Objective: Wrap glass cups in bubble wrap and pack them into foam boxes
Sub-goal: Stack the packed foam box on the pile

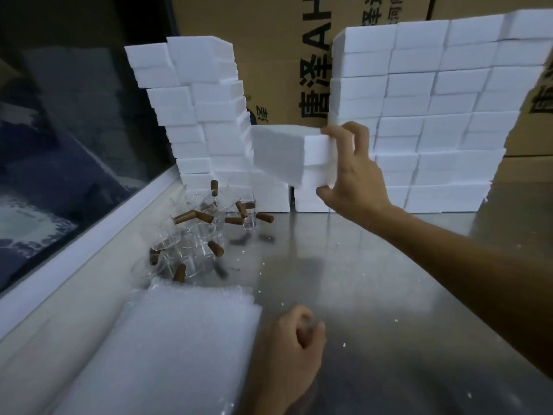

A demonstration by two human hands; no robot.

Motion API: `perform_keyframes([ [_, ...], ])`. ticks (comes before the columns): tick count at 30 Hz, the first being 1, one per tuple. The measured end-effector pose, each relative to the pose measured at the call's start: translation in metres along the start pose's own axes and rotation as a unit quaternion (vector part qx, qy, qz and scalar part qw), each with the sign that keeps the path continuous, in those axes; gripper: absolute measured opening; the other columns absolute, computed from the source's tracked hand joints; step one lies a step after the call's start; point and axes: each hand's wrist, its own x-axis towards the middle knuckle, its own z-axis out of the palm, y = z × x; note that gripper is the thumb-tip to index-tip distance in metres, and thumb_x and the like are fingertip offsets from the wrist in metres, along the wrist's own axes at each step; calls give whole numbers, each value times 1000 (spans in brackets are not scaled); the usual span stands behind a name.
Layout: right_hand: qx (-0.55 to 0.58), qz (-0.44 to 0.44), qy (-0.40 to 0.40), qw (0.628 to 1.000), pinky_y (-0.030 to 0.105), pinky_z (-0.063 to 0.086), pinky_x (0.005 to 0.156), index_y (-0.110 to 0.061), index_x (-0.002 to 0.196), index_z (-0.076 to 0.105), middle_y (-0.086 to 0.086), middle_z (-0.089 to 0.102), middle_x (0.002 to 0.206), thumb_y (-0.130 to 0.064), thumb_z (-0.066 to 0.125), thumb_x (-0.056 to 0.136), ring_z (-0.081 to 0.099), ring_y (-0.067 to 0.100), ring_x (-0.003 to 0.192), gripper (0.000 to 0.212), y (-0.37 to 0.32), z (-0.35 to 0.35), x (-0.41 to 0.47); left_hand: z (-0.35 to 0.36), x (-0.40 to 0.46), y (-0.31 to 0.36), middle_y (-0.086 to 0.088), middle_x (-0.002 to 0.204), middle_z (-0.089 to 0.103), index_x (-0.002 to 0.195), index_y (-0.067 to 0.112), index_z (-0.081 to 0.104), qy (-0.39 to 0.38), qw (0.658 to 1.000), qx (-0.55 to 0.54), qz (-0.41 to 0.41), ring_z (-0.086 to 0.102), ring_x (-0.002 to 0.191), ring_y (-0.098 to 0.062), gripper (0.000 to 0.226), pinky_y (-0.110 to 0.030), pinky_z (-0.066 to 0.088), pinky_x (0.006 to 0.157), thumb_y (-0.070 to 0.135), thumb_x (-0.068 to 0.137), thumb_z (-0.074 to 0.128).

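My right hand (351, 178) grips a white foam box (284, 154) by its near end and holds it in the air between two foam stacks. My left hand (291, 342) rests low on the metal table (374, 280) with its fingers curled into a loose fist and nothing visible in it. A pile of bubble wrap sheets (167, 345) lies at the near left, touching my left hand's side. Behind the sheets sits a cluster of clear glass cups with brown wooden handles (197, 235), some upright and some tipped.
A leaning stack of foam boxes (194, 109) rises at the back left and a wider wall of them (425, 115) at the back right. Printed cardboard cartons (284, 55) stand behind. A white ledge (89, 250) and dark window border the left. Foam crumbs dot the table.
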Motion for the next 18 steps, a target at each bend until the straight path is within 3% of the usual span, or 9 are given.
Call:
perform_keyframes([
  [1, 34, 7, -4, 999, 25, 53, 58, -25, 134, 32, 4, 26, 138, -15, 84, 63, 48, 21, 88, 88, 1, -8, -24, -2, 0, 3, 13, 66, 56, 98, 35, 59, 12, 1000, -18, -10, 54, 61, -3, 19, -17, 43, 61, 41, 82, 69],
  [4, 98, 16, -39, 994, 24, 50, 74, -26, 134, 35, 4, 29, 138, -17, 88, 63, 36, 7, 106, 90, 7, -32, -97, -5, -4, 9, 14, 116, 50, 139, 36, 33, 37, 993, -104, -38, 58, 77, -10, 75, -30, 53, 73, 50, 75, 69],
  [7, 124, 28, -70, 989, 35, 47, 95, -25, 137, 37, 1, 38, 141, -25, 90, 65, 35, 2, 122, 89, 20, -53, -156, -11, -10, 16, 11, 140, 29, 146, 37, 15, 76, 973, -214, -51, 47, 116, -5, 92, -23, 45, 95, 59, 70, 63],
  [9, 135, 51, -86, 986, 37, 39, 105, -30, 139, 37, -4, 37, 148, -30, 88, 68, 35, 3, 130, 88, 27, -64, -183, -13, -11, 17, 3, 151, 23, 150, 26, 13, 104, 963, -239, -66, 34, 136, -11, 94, -30, 34, 111, 53, 75, 62],
  [11, 161, 59, -111, 979, 31, 38, 105, -38, 137, 36, -10, 31, 153, -30, 87, 70, 34, 3, 136, 85, 29, -70, -201, -16, -13, 19, -4, 154, 24, 151, 20, 16, 114, 960, -245, -72, 29, 141, -14, 87, -31, 29, 115, 48, 80, 58],
  [13, 173, 69, -117, 975, 21, 41, 99, -46, 134, 35, -10, 24, 153, -28, 88, 69, 35, 1, 134, 86, 27, -73, -211, -18, -15, 22, -4, 147, 41, 144, 19, 31, 106, 956, -265, -61, 42, 134, -15, 69, -34, 36, 112, 46, 85, 54],
  [16, 127, 100, -102, 982, 26, 45, 87, -46, 135, 38, -4, 32, 133, -22, 86, 71, 44, 7, 109, 83, 22, -75, -218, -20, -17, 24, -2, 124, 62, 126, 18, 51, 91, 959, -263, -45, 58, 116, -17, 47, -37, 47, 102, 46, 89, 49],
  [18, 110, 95, -133, 980, 29, 45, 85, -39, 142, 42, -4, 42, 119, -11, 77, 78, 49, 14, 99, 79, 21, -77, -223, -20, -17, 23, -3, 116, 63, 118, 16, 53, 117, 963, -238, -41, 59, 108, -19, 40, -28, 48, 92, 44, 90, 49],
])
